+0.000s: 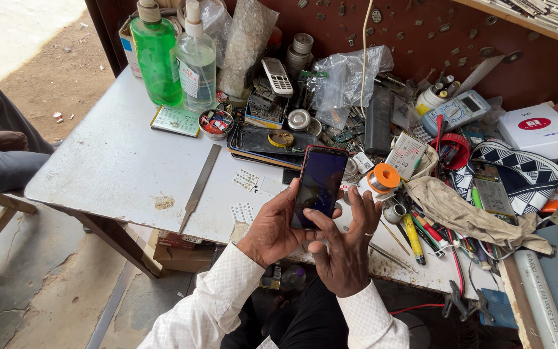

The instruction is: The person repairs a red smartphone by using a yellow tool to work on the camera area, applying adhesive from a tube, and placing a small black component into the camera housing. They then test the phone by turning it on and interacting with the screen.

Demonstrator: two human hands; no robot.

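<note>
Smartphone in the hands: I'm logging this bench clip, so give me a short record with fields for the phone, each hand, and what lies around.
phone: dark-screened smartphone with red edge, held upright over the table's near edge
left hand: left hand grips the phone's left side from behind
right hand: right hand supports its lower right, thumb on the screen
table: grey worktop
left of phone: metal file
right of phone: orange solder spool, beige cloth
back: green bottle, clear bottle, multimeter
</note>
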